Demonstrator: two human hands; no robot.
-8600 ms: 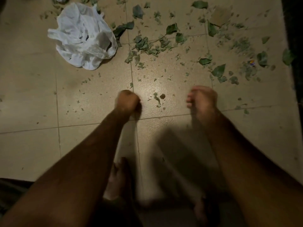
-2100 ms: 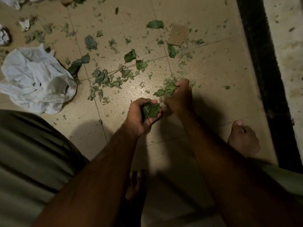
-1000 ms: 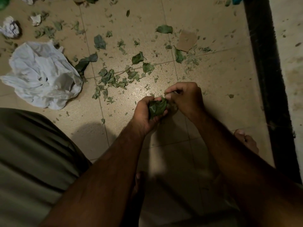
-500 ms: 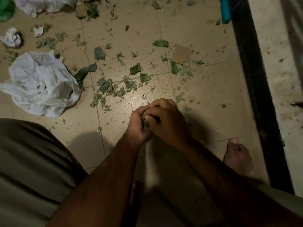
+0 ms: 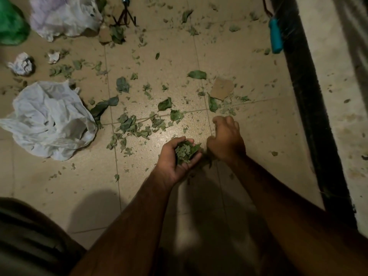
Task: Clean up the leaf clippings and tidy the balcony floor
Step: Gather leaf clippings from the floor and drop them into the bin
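Green leaf clippings (image 5: 137, 124) lie scattered over the beige tiled floor (image 5: 249, 126), thickest around the tile joint in the middle. My left hand (image 5: 175, 160) is cupped palm up around a handful of gathered leaves (image 5: 186, 151). Just right of it, my right hand (image 5: 226, 139) hovers low over the floor with its fingers curled downward; whether it holds any scraps is hidden. A crumpled white plastic bag (image 5: 49, 120) lies on the floor at the left.
A second pale bag (image 5: 63, 15) and a green bag (image 5: 11, 22) sit at the top left, with crumpled paper (image 5: 22, 63) below. Pruning shears (image 5: 124, 15), a cardboard scrap (image 5: 222, 88) and a blue-handled tool (image 5: 275, 34) lie farther off. A dark rail (image 5: 310, 108) borders the right.
My right hand has drawn away from my left hand, toward the floor on the right. The left hand has uncurled and now shows the pile of leaves it cups.
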